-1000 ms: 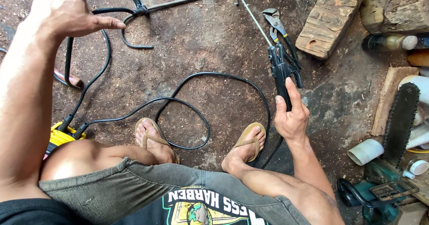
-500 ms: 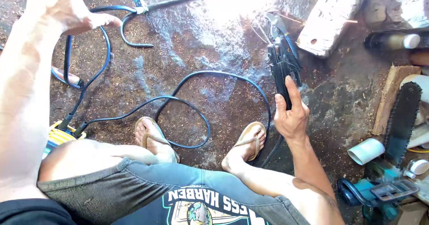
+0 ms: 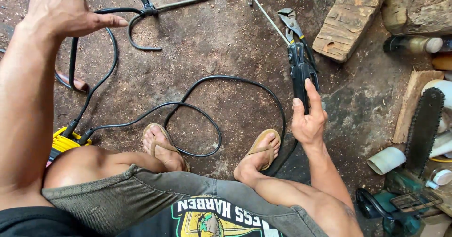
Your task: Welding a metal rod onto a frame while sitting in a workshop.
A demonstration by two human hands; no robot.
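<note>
Sawdust is covering the dirt floor where I am squatting, my right hand gripping the black electrode holder with fingers wrapped round it, beside pliers, my left hand hovering loosely curled above the black cable.

Electrode holder lies between pliers ahead and sandalled feet behind; chainsaw right

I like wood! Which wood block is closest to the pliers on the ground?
The pale slanted wood block beside the pliers. The flat plank lies farther right, by the chainsaw bar.
</note>
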